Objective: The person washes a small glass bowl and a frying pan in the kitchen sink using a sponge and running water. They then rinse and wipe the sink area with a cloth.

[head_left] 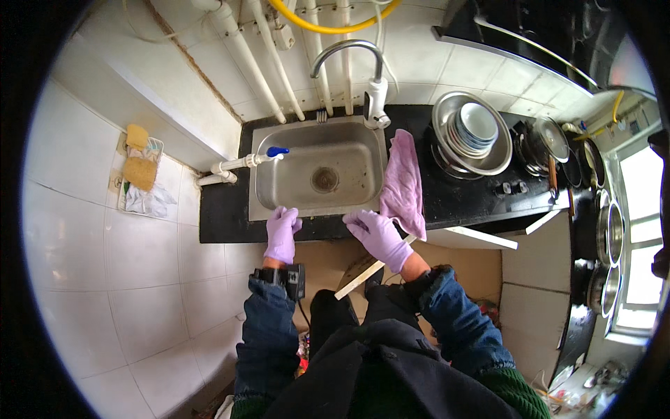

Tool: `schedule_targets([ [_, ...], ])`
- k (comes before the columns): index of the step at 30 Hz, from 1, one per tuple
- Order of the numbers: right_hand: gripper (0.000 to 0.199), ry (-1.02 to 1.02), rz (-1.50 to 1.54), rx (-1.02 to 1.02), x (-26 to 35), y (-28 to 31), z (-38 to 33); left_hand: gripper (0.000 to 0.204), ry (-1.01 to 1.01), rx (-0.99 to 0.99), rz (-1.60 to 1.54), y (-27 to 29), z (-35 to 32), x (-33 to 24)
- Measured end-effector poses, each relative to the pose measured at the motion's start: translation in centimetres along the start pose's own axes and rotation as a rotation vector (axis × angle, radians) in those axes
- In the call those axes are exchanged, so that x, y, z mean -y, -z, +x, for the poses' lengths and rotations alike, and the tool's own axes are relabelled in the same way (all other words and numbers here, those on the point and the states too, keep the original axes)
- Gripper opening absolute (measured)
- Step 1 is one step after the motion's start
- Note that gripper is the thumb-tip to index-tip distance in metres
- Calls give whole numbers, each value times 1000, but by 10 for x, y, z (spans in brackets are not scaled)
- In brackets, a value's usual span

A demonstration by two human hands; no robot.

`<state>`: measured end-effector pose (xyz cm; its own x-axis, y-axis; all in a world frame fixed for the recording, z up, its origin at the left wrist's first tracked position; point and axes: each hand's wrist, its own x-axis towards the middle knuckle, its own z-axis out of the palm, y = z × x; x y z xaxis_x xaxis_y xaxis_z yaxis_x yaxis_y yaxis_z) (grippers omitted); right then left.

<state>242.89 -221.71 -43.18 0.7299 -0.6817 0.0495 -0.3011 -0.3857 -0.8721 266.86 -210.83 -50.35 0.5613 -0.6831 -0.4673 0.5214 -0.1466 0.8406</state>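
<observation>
Both my hands wear thin purple gloves and hover at the front edge of the sink [296, 171], apart from each other. My left hand [282, 234] is near the sink's front left corner, its fingers curled in and nothing showing in them. At the front right corner is my right hand [380, 239], fingers bent and drawn together, also with nothing showing in them. Just right of it a pink-purple cloth [403, 183] lies across the black countertop [453, 202] and hangs over its edge. The steel basin holds no dishes, and its drain [324, 179] is visible.
A curved faucet [377, 98] rises behind the sink; a blue-handled valve [277, 151] juts over its left side. Stacked bowls [477, 129] sit in a steel basin [447, 105] at right, beside a lidded pot [548, 143]. A cabinet door [359, 279] stands open below.
</observation>
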Motion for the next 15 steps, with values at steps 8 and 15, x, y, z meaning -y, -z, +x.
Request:
schedule_targets([
  [8, 45, 141, -91, 34, -5, -40, 137, 63, 63, 271, -632, 3, 68, 6],
  [15, 38, 66, -575, 339, -18, -113, 260, 61, 105, 235, -580, 5, 120, 11],
])
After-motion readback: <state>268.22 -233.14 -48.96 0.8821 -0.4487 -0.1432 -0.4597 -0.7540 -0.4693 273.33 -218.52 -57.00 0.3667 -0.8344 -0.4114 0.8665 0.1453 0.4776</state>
